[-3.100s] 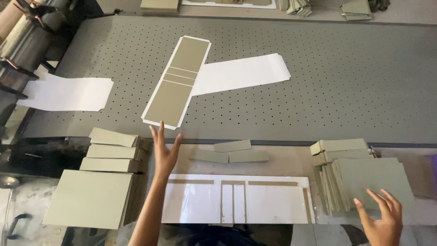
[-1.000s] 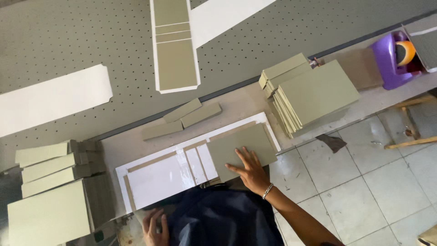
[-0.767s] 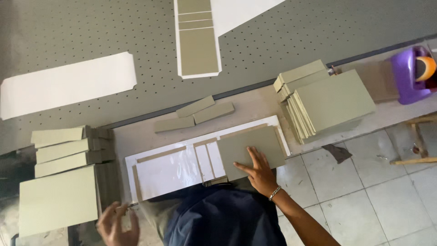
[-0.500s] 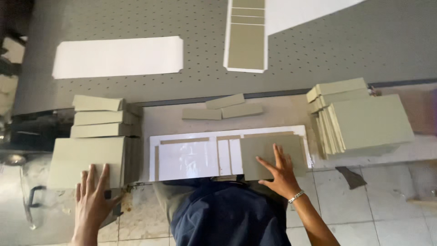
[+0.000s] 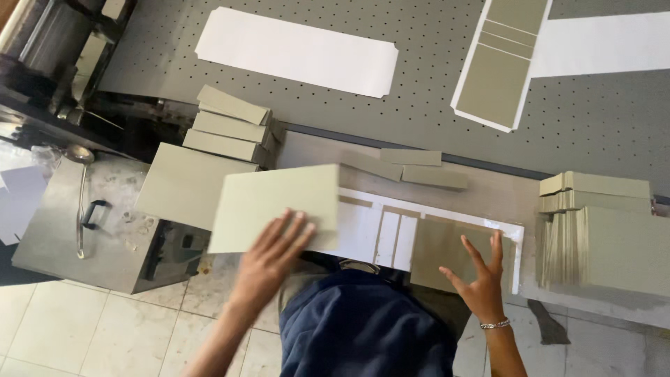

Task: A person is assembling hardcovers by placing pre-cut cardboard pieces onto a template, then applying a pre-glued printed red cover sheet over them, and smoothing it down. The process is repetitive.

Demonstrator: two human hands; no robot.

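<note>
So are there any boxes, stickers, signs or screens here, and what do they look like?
No packages, labels, signs or screens show here, only plain sheets and boards.
Board under the left hand: grey-green rectangle, carried over the bench's left end.
White sheet: long, flat on the bench, with grey-green panels on it.
Board under the right hand: grey-green panel on that sheet.
Board stacks: grey-green, at left and right.

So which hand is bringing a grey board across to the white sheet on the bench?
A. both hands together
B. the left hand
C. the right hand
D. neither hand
B: the left hand has a large grey board under its fingers, overlapping the white sheet, while the right hand rests flat on another board already lying on it.
</note>
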